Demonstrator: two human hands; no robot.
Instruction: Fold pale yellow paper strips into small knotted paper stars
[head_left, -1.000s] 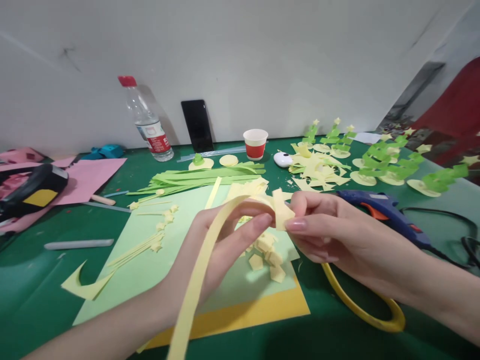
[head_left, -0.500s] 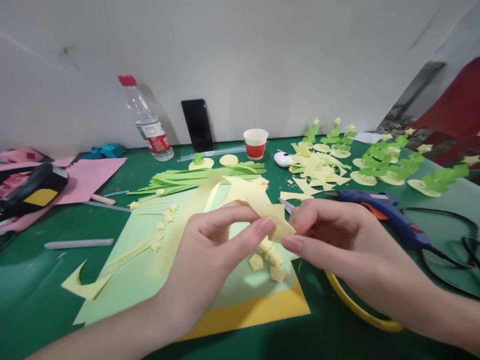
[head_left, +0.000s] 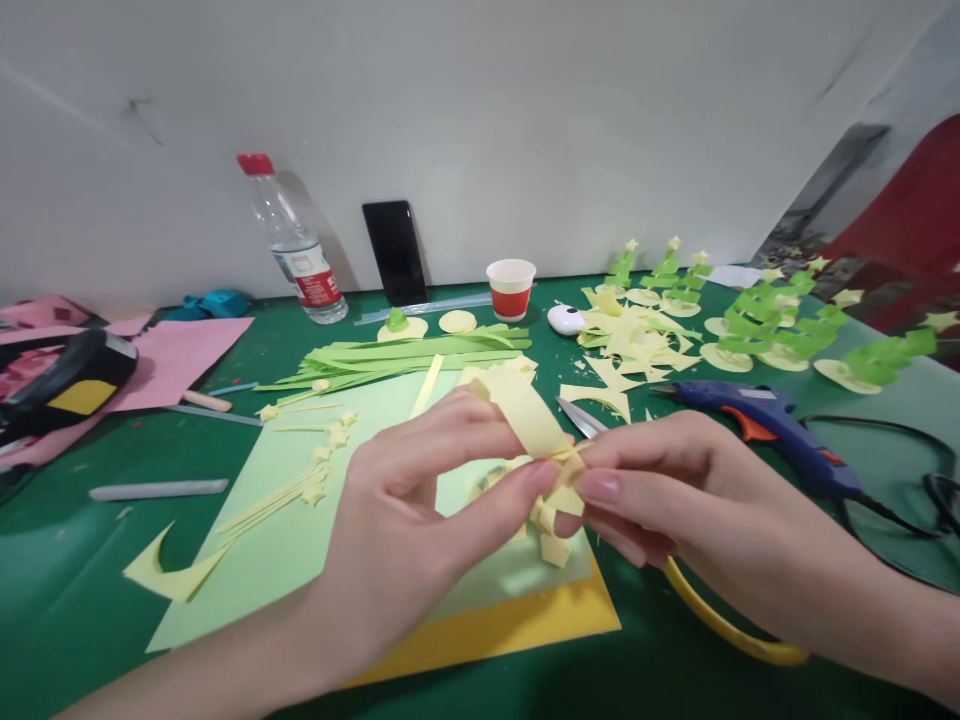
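Observation:
A pale yellow paper strip (head_left: 529, 412) is pinched between my two hands, its broad end curving up and to the left. My left hand (head_left: 442, 500) grips it between thumb and fingers. My right hand (head_left: 667, 490) pinches the folded part, which the fingertips partly hide. Below the hands, several small folded yellow paper pieces (head_left: 555, 550) lie on a light green paper sheet (head_left: 277, 570). Partly behind my right hand are scissors, with the blades (head_left: 579, 418) and a yellow handle (head_left: 750, 635) showing.
A blue glue gun (head_left: 757, 410) with a black cord lies at the right. Green paper strips (head_left: 390, 355), a paper cup (head_left: 511, 290), a phone (head_left: 395, 250) and a bottle (head_left: 300, 250) are at the back. Paper plants (head_left: 795, 310) stand far right; a white pen-like stick (head_left: 157, 489) lies left.
Both hands have drawn closer together, and the right fingers now pinch nearer the left thumb. The flat end of the strip has become folded and twisted between the fingertips.

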